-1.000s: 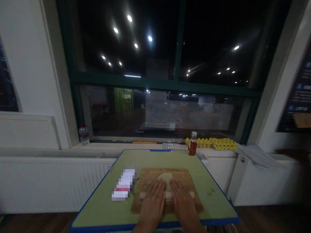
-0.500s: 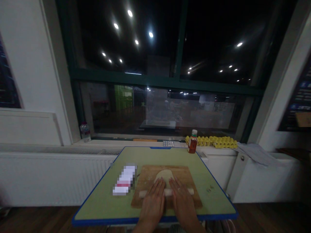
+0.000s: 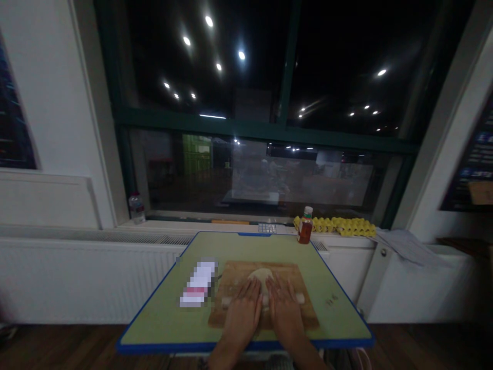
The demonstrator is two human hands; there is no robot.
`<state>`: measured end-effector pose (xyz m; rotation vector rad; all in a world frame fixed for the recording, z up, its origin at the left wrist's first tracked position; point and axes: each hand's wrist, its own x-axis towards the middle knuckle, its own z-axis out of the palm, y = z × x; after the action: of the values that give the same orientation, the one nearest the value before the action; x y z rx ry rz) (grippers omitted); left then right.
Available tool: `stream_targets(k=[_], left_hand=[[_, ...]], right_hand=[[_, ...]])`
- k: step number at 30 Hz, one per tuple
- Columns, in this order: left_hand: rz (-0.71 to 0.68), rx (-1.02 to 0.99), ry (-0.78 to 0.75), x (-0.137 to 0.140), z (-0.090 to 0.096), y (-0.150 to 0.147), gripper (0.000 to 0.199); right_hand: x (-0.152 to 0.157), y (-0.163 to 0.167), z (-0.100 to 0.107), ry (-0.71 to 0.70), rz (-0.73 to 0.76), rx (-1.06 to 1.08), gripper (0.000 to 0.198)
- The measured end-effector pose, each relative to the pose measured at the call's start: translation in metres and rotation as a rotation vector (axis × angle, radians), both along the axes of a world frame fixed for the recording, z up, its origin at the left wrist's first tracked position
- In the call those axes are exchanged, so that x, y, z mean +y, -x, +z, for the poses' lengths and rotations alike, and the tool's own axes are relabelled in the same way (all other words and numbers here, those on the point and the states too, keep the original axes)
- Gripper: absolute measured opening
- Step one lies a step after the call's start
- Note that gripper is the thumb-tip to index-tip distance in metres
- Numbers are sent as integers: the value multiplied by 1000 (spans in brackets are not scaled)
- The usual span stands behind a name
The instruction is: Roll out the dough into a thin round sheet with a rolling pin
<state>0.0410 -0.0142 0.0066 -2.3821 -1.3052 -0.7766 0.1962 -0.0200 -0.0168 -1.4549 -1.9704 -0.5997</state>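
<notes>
In the head view, the left hand [image 3: 242, 308] and the right hand [image 3: 285, 311] lay side by side, palms down, over a pale rolling pin [image 3: 299, 298]. Neither grip was closed around it: both were spread flat, fingers extended forward. The pin lay crosswise on a wooden cutting board [image 3: 231, 271], its ends showing beyond the hands. A flattened piece of dough [image 3: 260, 273] was on the board, reaching out ahead of the fingertips. The board rested on a green, blue-edged desk [image 3: 162, 313]. Left of it lay a pixelated white item [image 3: 199, 282] with a red band; at the desk's far right corner stood a white-capped bottle of reddish liquid [image 3: 304, 230], near yellow egg trays [image 3: 346, 226].
</notes>
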Motion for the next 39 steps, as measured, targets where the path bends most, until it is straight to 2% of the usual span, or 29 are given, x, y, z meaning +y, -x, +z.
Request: stream_targets(k=[4,7,10,14,17,23,26,29,34,37,39], left_hand=[[-34,-30,-91,-13,-22,7,42],[-44,-32,-90,-12,-26,7,46],[-27,-24,-14,-2,-14,3,50],[62,-3,166,18,18,-5,44],[97,28,225,36,35,-8,43],[148,35,206,58,37,-9,40],[132,8,211,50,32,-10,40],[91,-5,168,30,19,-7,43],[-109,33,-42,-13,-7,9,54],[-158,78,-102,-31,-7,18,60],[-182,114,-91,-38,0,23,62]], right_hand=[[-22,-2,-7,-31,27,2,46],[-20,-1,-6,-23,28,11,46],[-2,3,2,50,39,30,42],[30,10,26,264,-1,78,43],[50,15,44,397,-18,43,45],[72,16,55,543,-45,-18,45],[64,17,50,470,-43,18,45],[41,17,36,327,-30,54,43],[-9,0,14,146,118,3,43],[-26,-21,19,198,234,-26,45],[-28,-33,26,254,251,-22,45]])
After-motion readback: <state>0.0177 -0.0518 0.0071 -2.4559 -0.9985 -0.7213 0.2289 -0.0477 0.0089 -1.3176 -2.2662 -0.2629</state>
